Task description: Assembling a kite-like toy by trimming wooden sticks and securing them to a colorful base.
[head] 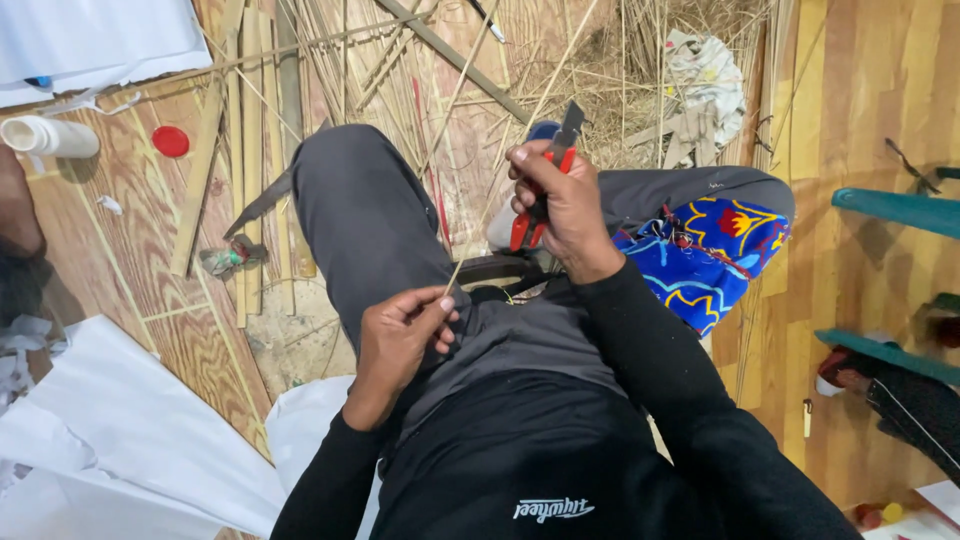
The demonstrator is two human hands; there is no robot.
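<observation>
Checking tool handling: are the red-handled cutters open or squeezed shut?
Cannot tell. The right hand wraps the red-handled cutters, and the dark tip is too small to judge.

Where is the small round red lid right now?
In the head view, the small round red lid lies upper left on the wooden floor, beside the white plastic tube.

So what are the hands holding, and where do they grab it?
The right hand grips red-handled pliers by the handles. The left hand pinches a thin stick at its lower end.
</observation>
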